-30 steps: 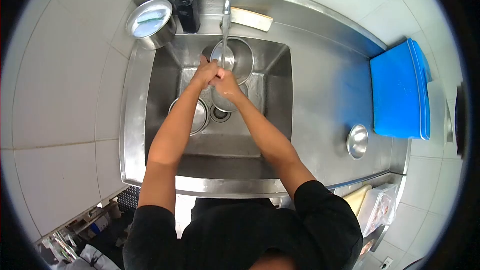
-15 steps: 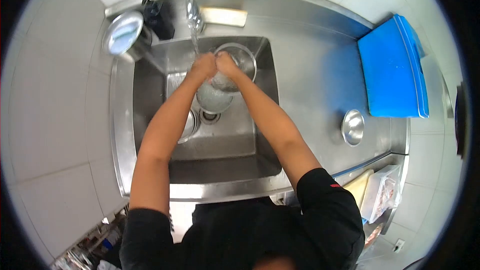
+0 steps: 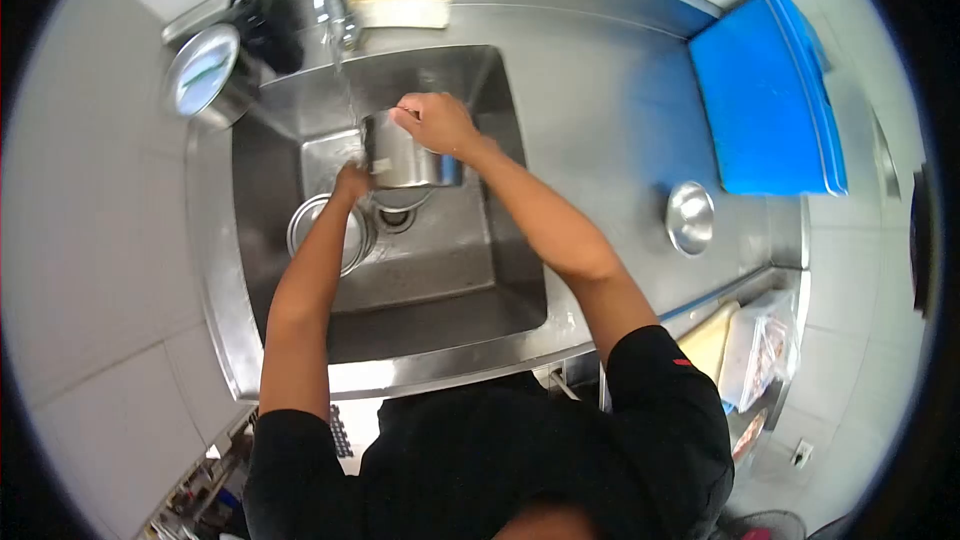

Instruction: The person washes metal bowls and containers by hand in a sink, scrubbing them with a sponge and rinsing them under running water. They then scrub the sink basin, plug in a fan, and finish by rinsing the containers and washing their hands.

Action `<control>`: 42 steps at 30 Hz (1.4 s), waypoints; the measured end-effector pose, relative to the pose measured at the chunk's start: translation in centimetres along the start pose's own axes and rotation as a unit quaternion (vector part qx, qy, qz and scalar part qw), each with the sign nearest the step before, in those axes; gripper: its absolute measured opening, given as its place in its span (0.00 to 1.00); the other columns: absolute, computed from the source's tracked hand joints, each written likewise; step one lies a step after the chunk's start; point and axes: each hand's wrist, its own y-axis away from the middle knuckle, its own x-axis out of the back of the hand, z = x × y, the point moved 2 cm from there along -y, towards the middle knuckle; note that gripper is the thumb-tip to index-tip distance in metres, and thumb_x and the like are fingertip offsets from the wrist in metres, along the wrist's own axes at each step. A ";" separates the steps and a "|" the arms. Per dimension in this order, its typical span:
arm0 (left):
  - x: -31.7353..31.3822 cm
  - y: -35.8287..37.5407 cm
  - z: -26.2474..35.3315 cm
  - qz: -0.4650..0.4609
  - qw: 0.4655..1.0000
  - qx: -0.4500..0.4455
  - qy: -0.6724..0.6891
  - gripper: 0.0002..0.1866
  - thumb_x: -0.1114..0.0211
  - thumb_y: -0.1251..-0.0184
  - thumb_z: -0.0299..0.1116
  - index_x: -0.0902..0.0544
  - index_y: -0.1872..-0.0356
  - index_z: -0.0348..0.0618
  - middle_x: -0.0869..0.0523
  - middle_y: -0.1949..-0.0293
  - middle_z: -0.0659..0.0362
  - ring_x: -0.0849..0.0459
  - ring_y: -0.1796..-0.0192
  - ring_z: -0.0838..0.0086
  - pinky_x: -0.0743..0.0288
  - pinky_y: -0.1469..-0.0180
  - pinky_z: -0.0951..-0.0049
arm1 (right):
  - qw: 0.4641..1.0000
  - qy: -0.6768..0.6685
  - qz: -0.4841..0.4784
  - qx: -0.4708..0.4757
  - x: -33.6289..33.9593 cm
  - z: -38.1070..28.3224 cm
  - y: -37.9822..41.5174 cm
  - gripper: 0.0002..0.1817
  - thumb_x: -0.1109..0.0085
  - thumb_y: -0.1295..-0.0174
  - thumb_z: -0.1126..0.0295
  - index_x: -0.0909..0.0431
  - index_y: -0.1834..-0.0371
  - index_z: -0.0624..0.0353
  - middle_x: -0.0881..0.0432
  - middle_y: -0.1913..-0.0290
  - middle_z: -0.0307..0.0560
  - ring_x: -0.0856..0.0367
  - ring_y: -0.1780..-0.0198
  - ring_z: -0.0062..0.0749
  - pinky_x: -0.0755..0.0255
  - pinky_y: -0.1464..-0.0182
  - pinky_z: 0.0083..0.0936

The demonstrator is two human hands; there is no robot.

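Observation:
A steel pot (image 3: 405, 158) is held tilted on its side over the sink (image 3: 430, 315), its opening facing left toward the stream from the faucet (image 3: 330, 10). My right hand (image 3: 436, 124) grips the pot's upper rim with its fingers closed. At the lower left edge of the pot is my left hand (image 3: 352, 182), its fingers wrapped near the rim and partly blurred. Below the pot, part of another round vessel (image 3: 402, 202) shows above the drain. Round steel lids or plates (image 3: 325, 230) lie in the sink beside my left forearm.
A tall steel container (image 3: 205, 75) and a dark bottle (image 3: 265, 35) stand at the sink's back left. Behind the sink lies a pale block (image 3: 405, 11). On the counter at right are a small steel bowl (image 3: 690, 219) and a blue box (image 3: 765, 100).
The pot has been raised and turned onto its side. My hands have moved apart, the left one lower along the rim. The whole view has shifted slightly.

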 end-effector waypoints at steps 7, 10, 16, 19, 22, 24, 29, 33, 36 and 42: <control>-2.5 1.6 2.2 0.015 0.976 0.117 0.184 0.25 0.37 0.50 0.49 0.21 0.56 0.39 0.18 0.55 0.52 0.19 0.54 0.61 0.25 0.54 0.66 | 0.915 -0.232 0.107 -0.312 0.8 7.7 2.9 0.19 0.49 0.37 0.58 0.21 0.71 0.66 0.20 0.72 0.46 0.24 0.72 0.29 0.29 0.68 0.30; 0.9 1.6 4.6 -0.049 0.958 0.281 0.042 0.22 0.39 0.44 0.43 0.25 0.53 0.39 0.21 0.53 0.50 0.20 0.51 0.61 0.24 0.52 0.69 | 0.790 -0.456 0.140 -0.385 3.3 7.7 4.8 0.17 0.52 0.36 0.63 0.24 0.74 0.67 0.23 0.74 0.46 0.26 0.73 0.30 0.30 0.71 0.32; 8.6 0.9 13.3 -0.084 0.945 0.310 0.054 0.17 0.41 0.44 0.33 0.27 0.53 0.37 0.22 0.53 0.46 0.22 0.48 0.57 0.25 0.49 0.67 | 0.840 -0.363 0.314 -0.254 13.6 6.4 5.8 0.16 0.49 0.37 0.60 0.22 0.71 0.63 0.22 0.71 0.42 0.27 0.70 0.26 0.33 0.68 0.28; 9.1 0.3 16.0 -0.075 0.978 0.194 0.001 0.16 0.43 0.45 0.29 0.26 0.54 0.36 0.23 0.53 0.44 0.21 0.50 0.55 0.25 0.50 0.67 | 0.867 -0.216 0.393 -0.219 19.1 4.9 6.3 0.19 0.50 0.36 0.58 0.23 0.77 0.62 0.22 0.75 0.40 0.28 0.73 0.26 0.34 0.70 0.29; 7.8 -0.4 17.9 -0.050 0.987 0.150 0.008 0.16 0.44 0.46 0.27 0.26 0.55 0.34 0.24 0.53 0.43 0.21 0.51 0.54 0.25 0.50 0.65 | 0.884 -0.007 0.437 -0.165 21.8 5.2 6.5 0.21 0.51 0.35 0.56 0.25 0.80 0.62 0.22 0.79 0.47 0.28 0.77 0.37 0.34 0.71 0.32; 9.0 0.6 19.7 -0.031 0.994 0.106 0.019 0.14 0.46 0.47 0.24 0.26 0.57 0.34 0.25 0.52 0.42 0.22 0.52 0.52 0.26 0.50 0.63 | 0.873 0.181 0.443 -0.091 22.0 7.0 6.2 0.21 0.52 0.35 0.55 0.25 0.78 0.60 0.24 0.77 0.53 0.30 0.78 0.46 0.36 0.72 0.33; 8.9 1.9 21.2 -0.003 0.999 0.014 -0.049 0.14 0.45 0.50 0.22 0.23 0.59 0.34 0.25 0.52 0.44 0.22 0.54 0.51 0.27 0.51 0.60 | 0.904 0.309 0.290 0.057 19.8 11.6 8.0 0.13 0.51 0.36 0.61 0.23 0.72 0.56 0.23 0.73 0.49 0.26 0.68 0.47 0.34 0.62 0.34; 8.5 1.9 18.4 0.019 0.999 0.029 -0.039 0.13 0.42 0.53 0.25 0.22 0.62 0.34 0.24 0.54 0.42 0.22 0.54 0.51 0.26 0.52 0.60 | 0.885 0.252 0.388 0.057 14.7 9.0 8.9 0.07 0.47 0.41 0.71 0.24 0.63 0.60 0.23 0.61 0.52 0.25 0.60 0.47 0.33 0.56 0.38; 8.9 2.5 17.3 0.023 0.993 0.114 -0.010 0.11 0.41 0.54 0.27 0.21 0.67 0.33 0.23 0.56 0.41 0.22 0.54 0.51 0.26 0.53 0.60 | 0.974 0.052 0.216 0.033 6.3 5.6 9.7 0.11 0.48 0.40 0.68 0.25 0.60 0.64 0.23 0.57 0.58 0.26 0.52 0.52 0.31 0.51 0.42; 8.7 3.5 14.2 0.019 0.980 0.200 0.012 0.11 0.41 0.55 0.30 0.20 0.71 0.33 0.20 0.62 0.40 0.22 0.54 0.50 0.27 0.51 0.60 | 0.939 0.088 -0.123 -0.308 -9.5 12.5 8.2 0.20 0.45 0.41 0.61 0.28 0.53 0.67 0.26 0.49 0.61 0.28 0.47 0.55 0.32 0.46 0.40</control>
